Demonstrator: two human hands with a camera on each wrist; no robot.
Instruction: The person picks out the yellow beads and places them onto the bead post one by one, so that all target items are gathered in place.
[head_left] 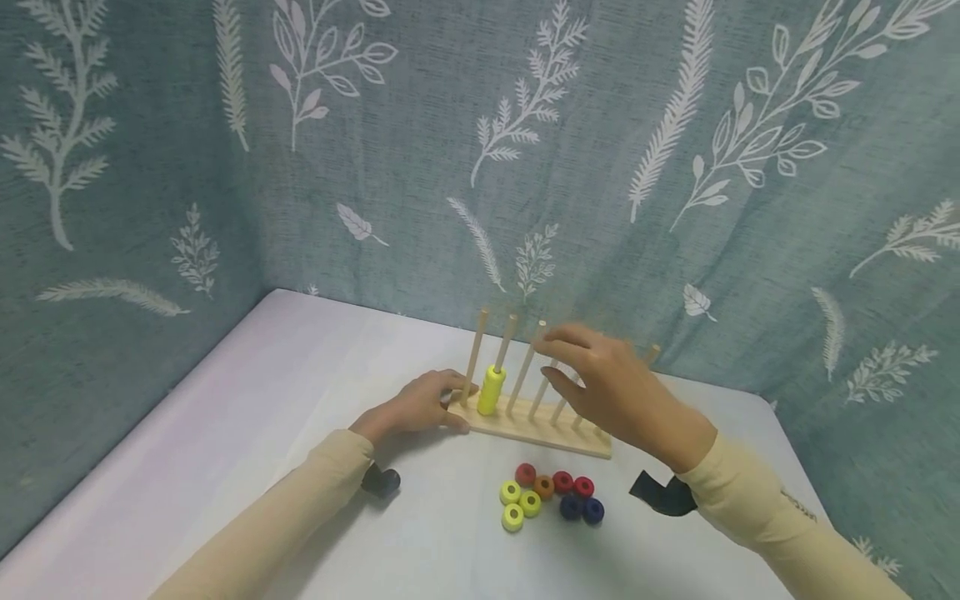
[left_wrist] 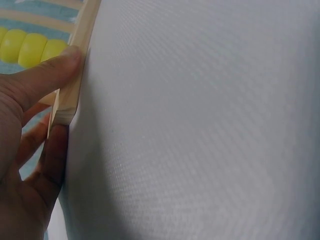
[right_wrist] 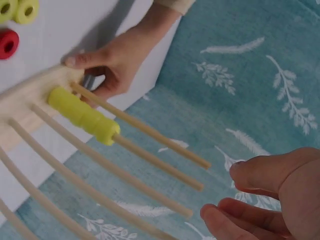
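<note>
A wooden peg stand (head_left: pixel 538 432) with a row of upright pegs stands on the table. Several yellow beads (head_left: pixel 491 391) are stacked at the bottom of its second peg from the left. My left hand (head_left: pixel 420 403) grips the left end of the base; in the left wrist view, the thumb lies on one side and fingers (left_wrist: pixel 53 162) lie around the end. Above the pegs, my right hand (head_left: pixel 611 390) is bent loosely near the third peg's top. No bead shows between its thumb and fingers in the right wrist view, and it hides some pegs.
In front of the stand lie loose beads: three yellow (head_left: pixel 513 517), three red (head_left: pixel 563 482), one orange (head_left: pixel 544 487) and two dark blue (head_left: pixel 593 511). They sit close together on the white table (head_left: pixel 420 542). A patterned teal curtain (head_left: pixel 420 167) hangs behind and at both sides.
</note>
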